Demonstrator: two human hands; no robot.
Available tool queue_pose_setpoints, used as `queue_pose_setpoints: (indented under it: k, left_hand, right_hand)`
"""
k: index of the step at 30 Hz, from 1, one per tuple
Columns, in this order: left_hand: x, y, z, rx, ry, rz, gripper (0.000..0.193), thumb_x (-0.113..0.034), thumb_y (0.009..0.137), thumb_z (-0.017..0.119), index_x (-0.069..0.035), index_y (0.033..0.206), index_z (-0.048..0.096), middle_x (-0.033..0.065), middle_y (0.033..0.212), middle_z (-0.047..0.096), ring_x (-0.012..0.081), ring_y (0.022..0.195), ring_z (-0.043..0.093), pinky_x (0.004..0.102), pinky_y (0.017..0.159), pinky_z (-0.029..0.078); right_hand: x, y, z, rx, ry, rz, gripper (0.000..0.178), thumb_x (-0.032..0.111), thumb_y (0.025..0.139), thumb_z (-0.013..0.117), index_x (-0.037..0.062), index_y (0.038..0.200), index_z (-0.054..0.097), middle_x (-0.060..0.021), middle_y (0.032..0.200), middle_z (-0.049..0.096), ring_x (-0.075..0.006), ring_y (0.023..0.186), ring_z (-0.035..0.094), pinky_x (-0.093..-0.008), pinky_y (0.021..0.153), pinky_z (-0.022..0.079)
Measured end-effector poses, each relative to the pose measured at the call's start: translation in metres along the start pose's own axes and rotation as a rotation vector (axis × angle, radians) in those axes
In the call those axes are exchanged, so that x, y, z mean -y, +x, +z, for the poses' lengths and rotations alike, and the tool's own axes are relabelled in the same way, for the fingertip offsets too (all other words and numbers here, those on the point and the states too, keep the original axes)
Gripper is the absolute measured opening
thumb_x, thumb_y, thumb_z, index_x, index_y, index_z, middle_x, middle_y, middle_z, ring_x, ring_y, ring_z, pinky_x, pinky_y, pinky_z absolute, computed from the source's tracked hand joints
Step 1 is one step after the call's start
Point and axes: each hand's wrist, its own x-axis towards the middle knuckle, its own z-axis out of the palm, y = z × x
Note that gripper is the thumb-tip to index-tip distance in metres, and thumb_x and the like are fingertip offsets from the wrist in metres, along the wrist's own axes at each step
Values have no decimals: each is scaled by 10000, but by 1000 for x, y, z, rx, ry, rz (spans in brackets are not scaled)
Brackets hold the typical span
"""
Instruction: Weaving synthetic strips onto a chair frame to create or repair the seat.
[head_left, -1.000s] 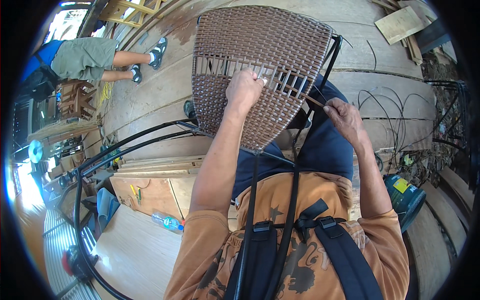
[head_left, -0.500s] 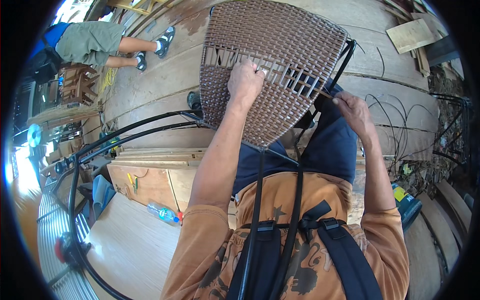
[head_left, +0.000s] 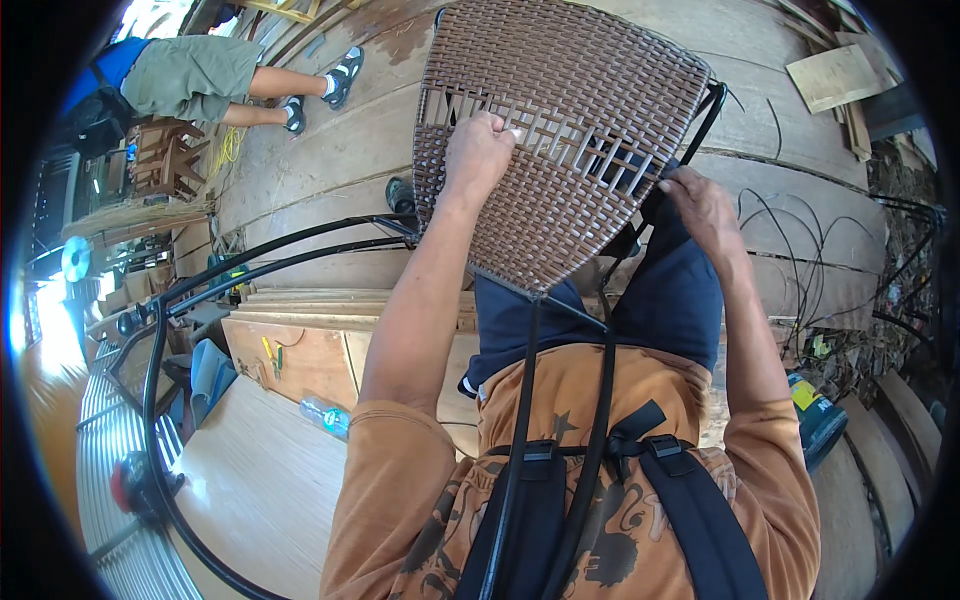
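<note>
Panel point(head_left: 562, 85) (brown, woven) beneath left grip point(head_left: 478, 162), beside right grip point(head_left: 704, 210); both curled, cannot tell on what.

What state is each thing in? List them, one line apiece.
Woven brown panel, closely woven except for an open band across it.
Left hand, fingers curled at the open band.
Right hand, fingers bent at the panel's right edge; grip unclear.
Clear bottle, lying on its side.
Other person, standing on the floorboards.
</note>
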Motion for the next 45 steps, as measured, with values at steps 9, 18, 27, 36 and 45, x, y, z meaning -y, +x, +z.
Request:
queue_pose_setpoints:
  k: [9, 18, 27, 36, 45]
  left_hand:
    - [12, 15, -20, 78, 55, -95, 247, -218, 742, 635, 16, 812, 596, 213, 764, 619, 354, 762, 603, 404, 703, 450]
    - [38, 14, -20, -89, 260, 95, 187, -159, 756, 603, -5, 860, 625, 212, 842, 627, 339, 819, 612, 413, 753, 480]
    - [41, 41, -30, 140, 107, -137, 235, -208, 720, 663, -10, 839, 623, 191, 835, 637, 323, 818, 618, 404, 754, 477]
    - [51, 32, -42, -8, -55, -138, 188, -213, 731, 654, -32, 780, 638, 173, 804, 646, 330, 791, 617, 403, 729, 459]
    - [98, 55, -39, 105, -50, -232, 245, -227, 702, 687, -17, 796, 603, 170, 762, 637, 297, 740, 614, 374, 708, 463]
  right_hand:
    - [-9, -19, -17, 85, 168, 49, 213, 218, 850, 561, 15, 905, 593, -170, 693, 564, -280, 651, 572, -367, 606, 441]
    - [13, -10, -13, 98, 175, 98, 197, 210, 856, 558, 18, 898, 582, -177, 714, 573, -315, 652, 569, -369, 596, 442]
    - [-4, -17, -8, 116, 266, 98, 156, 171, 850, 552, 22, 886, 580, -129, 632, 539, -220, 578, 545, -335, 570, 438]
    - [17, -3, 5, 87, 236, 162, 216, 230, 850, 584, 14, 857, 583, -103, 624, 559, -170, 575, 554, -313, 552, 440]
    - [5, -17, 2, 25, 172, 63, 213, 234, 860, 565, 26, 898, 588, -142, 700, 575, -258, 648, 569, -355, 610, 445]
